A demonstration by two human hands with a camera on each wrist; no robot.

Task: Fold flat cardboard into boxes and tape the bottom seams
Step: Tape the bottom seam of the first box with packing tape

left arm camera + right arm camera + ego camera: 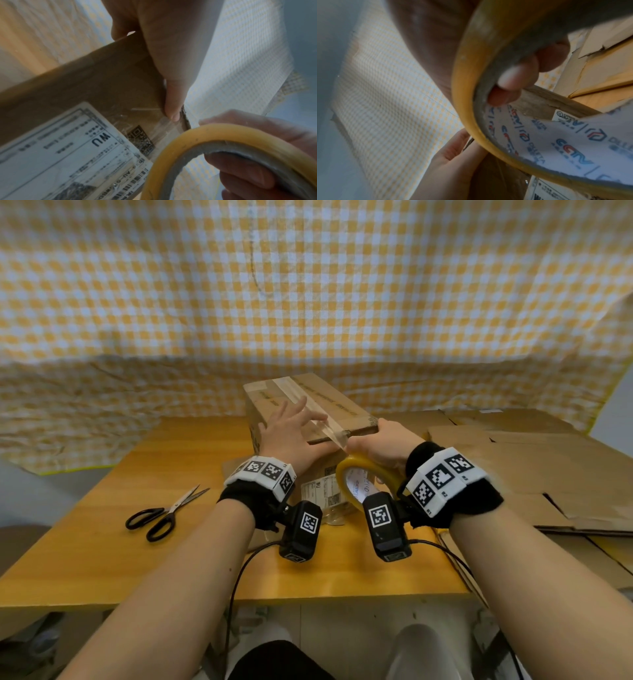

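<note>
A person tapes the seam of a cardboard box on a wooden table.

At the left, black-handled scissors lie on the table, well apart from the box. The box stands mid-table with a shipping label on its near side. The left hand rests flat on the box's top, fingers straight and slightly spread, their tips against a strip of clear tape that runs along the top seam; its thumb presses the near top edge. Just right of it, the right hand grips a yellow tape roll at the box's near edge, fingers curled through the core, the strip stretched from roll to seam. Flat cardboard sheets lie at the right.
</note>
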